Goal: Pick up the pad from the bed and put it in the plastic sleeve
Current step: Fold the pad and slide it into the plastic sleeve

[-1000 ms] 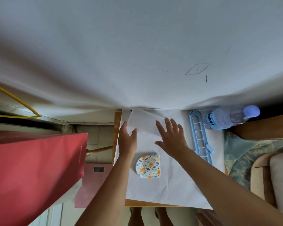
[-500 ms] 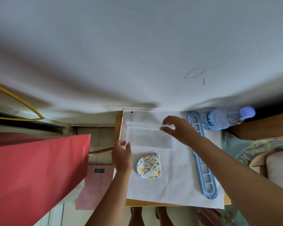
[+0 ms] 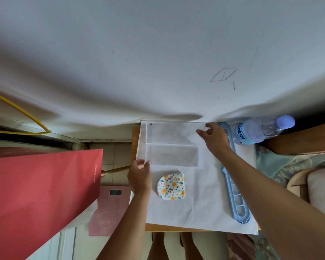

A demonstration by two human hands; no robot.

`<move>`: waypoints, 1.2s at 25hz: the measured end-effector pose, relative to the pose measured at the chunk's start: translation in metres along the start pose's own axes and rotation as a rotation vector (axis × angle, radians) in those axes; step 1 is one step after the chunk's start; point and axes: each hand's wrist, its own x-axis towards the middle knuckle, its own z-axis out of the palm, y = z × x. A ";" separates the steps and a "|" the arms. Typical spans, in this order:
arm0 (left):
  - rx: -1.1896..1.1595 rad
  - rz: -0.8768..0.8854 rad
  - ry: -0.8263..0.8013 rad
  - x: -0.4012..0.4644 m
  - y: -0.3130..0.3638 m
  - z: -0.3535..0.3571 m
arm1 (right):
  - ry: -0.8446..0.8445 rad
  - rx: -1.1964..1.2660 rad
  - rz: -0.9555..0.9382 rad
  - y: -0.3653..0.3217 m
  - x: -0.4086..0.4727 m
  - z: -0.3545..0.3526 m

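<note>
A clear plastic sleeve lies spread on the white sheet that covers a small table. My right hand pinches the sleeve's far right corner. My left hand grips its near left corner. A small floral pad, white with orange flowers, rests flat on the sheet just below the sleeve and right of my left hand. Neither hand touches the pad.
A light blue slotted plastic hanger lies along the sheet's right side. A water bottle lies on its side at the back right. A big red paper bag stands at left, a pink scale on the floor. White bedding fills the far side.
Both hands lay flat on a folded sleeve; since then they have taken its corners and unfolded it, the right hand moving up and right. The hanger has shifted toward me.
</note>
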 end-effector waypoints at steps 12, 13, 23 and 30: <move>0.224 0.008 -0.310 -0.055 -0.029 -0.002 | -0.252 0.065 0.235 0.062 -0.137 0.058; 0.203 0.001 -0.315 -0.055 -0.029 0.000 | -0.257 0.089 0.274 0.063 -0.136 0.065; 0.086 -0.020 -0.277 -0.050 -0.027 -0.009 | -0.250 0.279 0.325 0.056 -0.130 0.058; 0.038 0.174 -0.192 -0.030 0.035 -0.006 | -0.113 0.329 0.168 0.014 -0.092 0.031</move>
